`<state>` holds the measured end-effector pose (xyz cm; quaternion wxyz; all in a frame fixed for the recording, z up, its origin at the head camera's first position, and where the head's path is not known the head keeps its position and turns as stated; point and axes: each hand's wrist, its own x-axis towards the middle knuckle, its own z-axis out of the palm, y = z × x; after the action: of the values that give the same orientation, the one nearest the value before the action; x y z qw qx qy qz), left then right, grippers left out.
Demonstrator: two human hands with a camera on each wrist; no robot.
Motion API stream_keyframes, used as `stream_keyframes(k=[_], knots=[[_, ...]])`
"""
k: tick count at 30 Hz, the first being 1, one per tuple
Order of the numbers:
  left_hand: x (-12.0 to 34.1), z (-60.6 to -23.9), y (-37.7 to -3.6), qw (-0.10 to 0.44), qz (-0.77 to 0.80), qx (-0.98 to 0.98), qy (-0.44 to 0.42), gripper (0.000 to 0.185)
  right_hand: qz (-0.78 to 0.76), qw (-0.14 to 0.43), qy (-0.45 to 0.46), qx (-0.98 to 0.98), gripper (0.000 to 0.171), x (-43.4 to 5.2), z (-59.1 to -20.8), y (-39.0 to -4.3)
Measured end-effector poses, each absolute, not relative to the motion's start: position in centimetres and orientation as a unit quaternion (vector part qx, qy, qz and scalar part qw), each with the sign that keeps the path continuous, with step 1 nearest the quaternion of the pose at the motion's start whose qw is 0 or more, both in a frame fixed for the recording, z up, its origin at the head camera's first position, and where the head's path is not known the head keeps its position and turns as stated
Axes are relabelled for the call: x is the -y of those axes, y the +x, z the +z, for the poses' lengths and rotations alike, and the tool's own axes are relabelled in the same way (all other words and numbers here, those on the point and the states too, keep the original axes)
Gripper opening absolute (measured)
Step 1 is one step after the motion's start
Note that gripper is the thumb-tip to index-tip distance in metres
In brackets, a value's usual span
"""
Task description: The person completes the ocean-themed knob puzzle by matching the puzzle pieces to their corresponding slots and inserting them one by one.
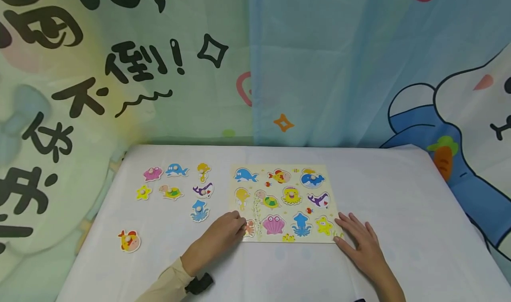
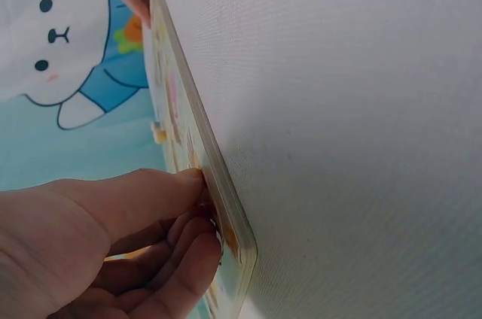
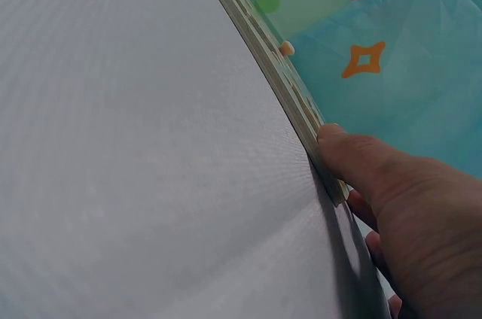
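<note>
Cream wooden sea-animal puzzle board [image 1: 284, 203] flat on white table [image 1: 399, 195], frame centre. Left hand [image 1: 223, 235] fingers curled, pinching board's lower-left corner. Right hand [image 1: 359, 240] spread flat, thumb touching lower-right corner.

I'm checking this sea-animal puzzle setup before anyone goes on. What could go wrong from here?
1. The left hand pinches at the puzzle board corner, the right hand only rests at the other; the board could slide on the smooth white tablecloth.
2. The whale piece seated in the board might pop out if it tilts.
3. The fish piece lies apart near the table edge and could be knocked off.
</note>
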<state>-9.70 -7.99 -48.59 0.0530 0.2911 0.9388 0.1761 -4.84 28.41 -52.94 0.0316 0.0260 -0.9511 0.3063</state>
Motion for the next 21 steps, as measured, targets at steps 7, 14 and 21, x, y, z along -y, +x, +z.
stream_keyframes(k=[7,14,21], knots=[[7.9,-48.5,-9.6,0.05,0.173,-0.94,0.289,0.016,0.307,0.028,0.025,0.951,0.05,-28.4,-52.9,-4.8],[7.9,-48.9,-9.5,0.016,0.169,-0.937,0.304,0.014,0.297,0.037,0.024,0.954,0.049,-28.4,-53.2,-4.8],[7.9,-49.5,-9.2,0.001,0.173,-0.936,0.307,0.017,0.299,0.034,0.023,0.953,0.05,-28.4,-53.2,-4.7]])
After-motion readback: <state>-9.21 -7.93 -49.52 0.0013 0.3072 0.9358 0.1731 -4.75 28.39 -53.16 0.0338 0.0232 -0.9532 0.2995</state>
